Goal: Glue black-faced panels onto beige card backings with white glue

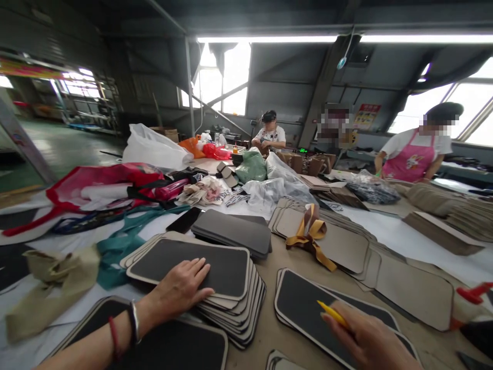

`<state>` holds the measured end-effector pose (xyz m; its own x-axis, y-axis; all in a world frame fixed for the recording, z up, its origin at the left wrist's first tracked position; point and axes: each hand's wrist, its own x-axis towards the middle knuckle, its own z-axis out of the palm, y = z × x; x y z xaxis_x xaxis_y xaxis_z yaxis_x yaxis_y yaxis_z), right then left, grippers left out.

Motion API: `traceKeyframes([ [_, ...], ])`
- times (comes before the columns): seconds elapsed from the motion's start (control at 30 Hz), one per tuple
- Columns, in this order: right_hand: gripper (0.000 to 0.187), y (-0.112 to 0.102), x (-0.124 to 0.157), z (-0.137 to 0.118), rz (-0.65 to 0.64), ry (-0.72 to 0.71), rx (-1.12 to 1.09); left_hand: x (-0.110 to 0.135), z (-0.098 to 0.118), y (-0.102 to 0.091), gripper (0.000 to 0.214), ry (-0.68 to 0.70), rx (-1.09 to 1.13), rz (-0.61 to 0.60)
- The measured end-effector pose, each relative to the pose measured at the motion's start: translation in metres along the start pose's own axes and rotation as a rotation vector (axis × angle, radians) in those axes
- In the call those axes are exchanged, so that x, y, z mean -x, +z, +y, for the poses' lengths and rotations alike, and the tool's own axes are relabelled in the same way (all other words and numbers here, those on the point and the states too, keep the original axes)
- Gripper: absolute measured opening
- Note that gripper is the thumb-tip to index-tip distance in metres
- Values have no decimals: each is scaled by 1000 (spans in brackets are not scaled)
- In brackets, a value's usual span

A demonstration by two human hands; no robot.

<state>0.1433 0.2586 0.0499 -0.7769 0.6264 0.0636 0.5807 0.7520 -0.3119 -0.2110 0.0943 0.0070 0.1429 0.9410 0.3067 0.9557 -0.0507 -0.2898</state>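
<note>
My left hand point(184, 285) lies flat, fingers stretched out, on the top of a stack of dark rounded panels with beige borders point(227, 262). The stack's edges are fanned toward its lower right. In my right hand point(364, 334) is a yellow pointed stick point(333, 313), its tip aimed to the upper left; I cannot tell whether it is a pen or another tool. Below that hand are a few more dark bordered panels point(296, 298), which it partly covers. Another dark bordered panel point(185, 344) lies under my left forearm.
Plain grey panels point(234, 231) sit behind the left stack. Brown ribbon point(311, 234) rests on fanned beige panels point(346, 246). Teal straps point(121, 246), khaki cloth point(57, 288) and a red-edged bag point(103, 185) lie left. Two people work across the table; one wears a pink apron point(412, 159).
</note>
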Motion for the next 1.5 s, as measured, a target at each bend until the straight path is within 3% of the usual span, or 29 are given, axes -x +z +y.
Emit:
traceKeyframes([
  [0.1,25,-1,-60,-31,-57,18,142,7,-3,3,49,-17,40,20],
  [0.23,20,15,-127,-58,-83,24,228,13,-6,-5,61,-29,141,-4],
  [0.37,39,41,-169,-56,-102,-19,301,12,-4,-17,69,-72,234,-87],
  [0.53,21,67,-194,-38,-117,-138,375,8,-4,-19,75,-132,324,-149],
  [0.67,29,77,-193,-35,-54,-284,478,9,-3,-19,76,-147,366,-141],
  [0.8,28,70,-191,-41,178,-470,600,11,-5,-20,73,-156,355,-137],
  [0.9,22,47,-195,-46,314,-424,662,11,-9,-16,65,-178,381,-53],
  [1.07,10,-4,-193,-56,358,-211,660,8,-11,-12,38,-286,485,197],
  [1.17,6,-26,-176,-61,387,-171,623,-2,0,-23,34,-434,769,168],
  [1.27,9,-37,-148,-66,427,-192,549,-23,21,-41,38,-625,1266,23],
  [1.33,13,-40,-127,-73,410,-225,461,-42,38,-52,48,-687,1602,-5],
  [1.4,17,-40,-106,-85,335,-236,322,-62,55,-63,56,-682,1850,21],
  [1.5,12,-37,-80,-104,221,-185,36,-83,79,-78,53,-553,2059,98],
])
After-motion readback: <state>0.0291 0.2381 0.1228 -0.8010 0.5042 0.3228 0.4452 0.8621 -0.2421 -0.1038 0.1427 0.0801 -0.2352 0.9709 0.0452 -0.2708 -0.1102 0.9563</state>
